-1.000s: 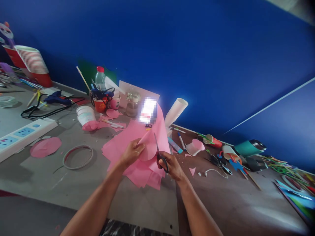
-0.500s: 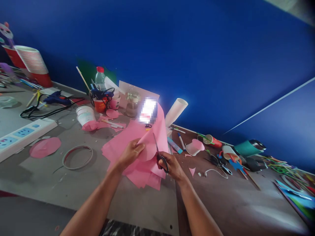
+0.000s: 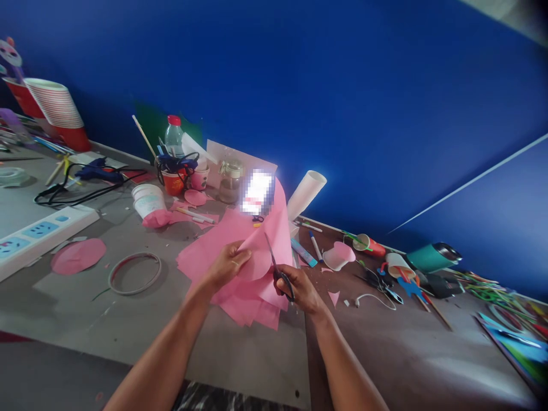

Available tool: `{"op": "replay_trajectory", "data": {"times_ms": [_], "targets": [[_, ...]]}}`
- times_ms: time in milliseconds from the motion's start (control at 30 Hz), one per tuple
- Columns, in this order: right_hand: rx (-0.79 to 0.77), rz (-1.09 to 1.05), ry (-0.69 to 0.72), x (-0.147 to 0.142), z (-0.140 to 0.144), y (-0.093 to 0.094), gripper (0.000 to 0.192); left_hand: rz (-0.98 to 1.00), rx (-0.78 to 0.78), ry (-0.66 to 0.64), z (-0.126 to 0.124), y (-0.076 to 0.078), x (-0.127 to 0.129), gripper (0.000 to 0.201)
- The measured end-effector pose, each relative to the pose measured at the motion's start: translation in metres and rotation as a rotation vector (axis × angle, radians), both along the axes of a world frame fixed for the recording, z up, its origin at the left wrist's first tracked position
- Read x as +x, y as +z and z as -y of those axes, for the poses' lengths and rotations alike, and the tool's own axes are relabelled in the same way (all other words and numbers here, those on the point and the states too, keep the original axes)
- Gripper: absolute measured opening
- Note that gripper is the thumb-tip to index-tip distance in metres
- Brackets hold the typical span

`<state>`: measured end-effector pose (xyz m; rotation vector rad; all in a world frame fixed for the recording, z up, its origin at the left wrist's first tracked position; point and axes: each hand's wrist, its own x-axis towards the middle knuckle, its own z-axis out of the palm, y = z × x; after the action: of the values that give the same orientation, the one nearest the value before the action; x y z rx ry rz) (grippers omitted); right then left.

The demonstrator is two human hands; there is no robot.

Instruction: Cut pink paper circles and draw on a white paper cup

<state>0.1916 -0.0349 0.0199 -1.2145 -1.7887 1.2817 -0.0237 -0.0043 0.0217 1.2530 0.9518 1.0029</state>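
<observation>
Head view. Grey board (image 3: pixel 240 365) covers the surface from lower left to lower centre; dark brown tabletop (image 3: pixel 368 348) takes over at lower right, their border just right of centre. Deep blue wall (image 3: pixel 342 85) fills the upper frame, a pale strip (image 3: pixel 466 185) slanting across it at right.

Frame centre: pink sheet (image 3: pixel 259 254), curled, above a fanned pile of pink paper (image 3: pixel 244 308). Left hand (image 3: pixel 231 262) pinches the sheet between thumb and fingers. Right hand (image 3: pixel 295 288), apart from the left, is closed round the handles of dark-handled scissors (image 3: pixel 275 264); blades point up the frame across the sheet. Cannot tell how wide they stand.

Left of frame: white power strip (image 3: pixel 40 229) at the edge, pink paper disc (image 3: pixel 79 256) just beside it, pale ring (image 3: pixel 128 293) lying flat. Blue glue gun (image 3: pixel 100 170) higher up; stacked paper cups (image 3: pixel 57 111) at upper left.

Along the wall base, left to right: red-capped bottle (image 3: pixel 174 134), glass jar (image 3: pixel 231 182), bright pixelated patch (image 3: pixel 257 193), tilted white cup stack (image 3: pixel 306 194), teal flask (image 3: pixel 430 258) on its side. Pink scrap (image 3: pixel 334 298) on the brown section.
</observation>
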Motion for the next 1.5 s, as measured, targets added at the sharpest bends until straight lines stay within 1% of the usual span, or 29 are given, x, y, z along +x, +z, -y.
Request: {"op": "replay_trajectory", "data": {"times_ms": [100,233,400,567,667,767,900,1067,1133,1200,1267,1300,1400,1500], "targets": [[-0.031,-0.005,0.006,0.001,0.001,0.003,0.066,-0.010,-0.009,-0.016,-0.001,0.000,-0.002,0.026],[-0.074,-0.003,0.024,0.002,0.002,0.006,0.068,-0.037,-0.024,-0.048,0.001,0.006,-0.005,0.022],[-0.060,0.003,0.049,0.004,0.003,0.006,0.064,-0.051,-0.052,-0.049,0.003,0.011,-0.007,0.025],[-0.043,0.012,0.059,0.004,0.002,0.002,0.065,-0.050,-0.081,-0.028,0.001,0.006,-0.010,0.023],[-0.024,0.008,0.061,0.003,0.001,0.001,0.063,-0.039,-0.096,-0.043,0.000,0.004,-0.010,0.024],[-0.017,0.001,0.061,0.001,0.001,0.000,0.062,-0.017,-0.106,-0.057,0.000,0.004,-0.010,0.027],[-0.023,-0.010,0.065,0.001,0.001,-0.001,0.062,0.010,-0.128,-0.063,-0.001,0.004,-0.009,0.025],[-0.004,-0.028,0.079,0.001,0.000,-0.002,0.059,0.056,-0.131,-0.065,-0.003,-0.003,-0.010,0.028],[0.013,-0.047,0.078,-0.001,0.000,-0.003,0.057,0.105,-0.127,-0.081,-0.003,-0.006,-0.009,0.029],[0.024,-0.096,0.057,-0.004,0.001,-0.004,0.056,0.185,-0.146,-0.043,-0.003,-0.009,-0.007,0.032],[0.032,-0.176,0.018,-0.010,0.002,-0.004,0.055,0.306,-0.180,0.002,-0.001,-0.012,-0.005,0.040],[0.038,-0.216,-0.001,-0.012,0.002,-0.004,0.055,0.381,-0.186,0.000,-0.001,-0.013,-0.003,0.045],[0.068,-0.283,-0.041,-0.020,0.004,-0.003,0.055,0.615,-0.140,-0.080,0.001,-0.018,0.003,0.054],[0.099,-0.294,-0.076,-0.027,0.005,-0.002,0.056,0.739,-0.119,-0.095,0.004,-0.022,0.010,0.061]]}}
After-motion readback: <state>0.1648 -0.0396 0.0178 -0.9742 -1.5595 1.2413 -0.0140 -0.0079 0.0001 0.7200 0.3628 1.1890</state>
